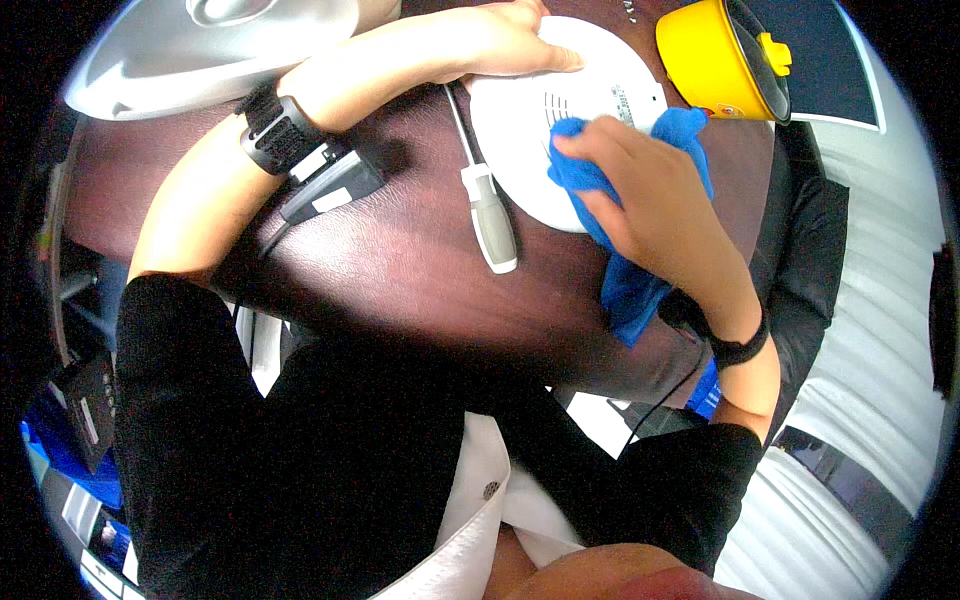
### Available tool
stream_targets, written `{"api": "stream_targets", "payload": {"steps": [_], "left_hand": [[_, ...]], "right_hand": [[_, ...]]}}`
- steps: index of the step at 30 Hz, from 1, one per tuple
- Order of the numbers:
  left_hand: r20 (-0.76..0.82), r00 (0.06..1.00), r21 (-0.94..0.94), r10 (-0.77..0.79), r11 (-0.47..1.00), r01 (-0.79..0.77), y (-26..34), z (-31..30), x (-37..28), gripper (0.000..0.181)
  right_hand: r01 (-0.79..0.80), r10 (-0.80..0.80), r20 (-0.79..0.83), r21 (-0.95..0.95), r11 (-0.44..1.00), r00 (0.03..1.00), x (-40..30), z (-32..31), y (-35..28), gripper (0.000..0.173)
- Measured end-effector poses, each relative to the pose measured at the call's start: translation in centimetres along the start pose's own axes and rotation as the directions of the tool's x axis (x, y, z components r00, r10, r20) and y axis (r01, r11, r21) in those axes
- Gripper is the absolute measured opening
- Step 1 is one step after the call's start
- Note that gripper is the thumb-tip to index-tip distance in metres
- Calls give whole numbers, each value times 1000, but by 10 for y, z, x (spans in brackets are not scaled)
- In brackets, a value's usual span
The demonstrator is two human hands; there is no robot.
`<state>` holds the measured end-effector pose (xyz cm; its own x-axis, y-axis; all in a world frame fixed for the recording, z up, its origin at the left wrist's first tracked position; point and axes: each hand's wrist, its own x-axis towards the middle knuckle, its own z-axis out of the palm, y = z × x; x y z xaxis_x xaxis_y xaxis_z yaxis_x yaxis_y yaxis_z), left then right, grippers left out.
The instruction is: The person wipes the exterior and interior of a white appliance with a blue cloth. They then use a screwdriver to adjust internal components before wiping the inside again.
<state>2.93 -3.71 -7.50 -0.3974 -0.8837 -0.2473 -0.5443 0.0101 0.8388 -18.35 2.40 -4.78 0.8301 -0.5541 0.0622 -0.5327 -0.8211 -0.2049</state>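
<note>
A white round appliance base (517, 157) lies on the brown leather-like tabletop, its vent slots and a printed label facing up. My left hand (517, 45) grips its far left edge, thumb over the face and the other fingers partly hidden. Bunched in my right hand (645, 187) is a blue cloth (637, 300), pressed against the right part of the base; one end hangs towards me. Beside the base on the left lies a screwdriver (491, 225) with a grey and white handle, its shaft pointing away from me.
A yellow pot (697, 60) with a dark lid and yellow knob stands at the far right. Several small screws (630, 10) lie beyond the base. At the far left is a large silver-coloured metallic object (225, 67). A black corded device (334, 187) sits under my left forearm.
</note>
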Motion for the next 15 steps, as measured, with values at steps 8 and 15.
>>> {"api": "stream_targets", "payload": {"steps": [8, 15], "left_hand": [[-54, 998, 74, -41, 996, 45, -1, 3, -2, 74], [-32, 998, 69, -57, 996, 59, 5, 2, -2, 74]], "right_hand": [[-188, 189, 112, -24, 982, 976, -40, -10, 14, 36], [-53, 53, -74, 3, 999, 996, -14, 16, -15, 42]]}}
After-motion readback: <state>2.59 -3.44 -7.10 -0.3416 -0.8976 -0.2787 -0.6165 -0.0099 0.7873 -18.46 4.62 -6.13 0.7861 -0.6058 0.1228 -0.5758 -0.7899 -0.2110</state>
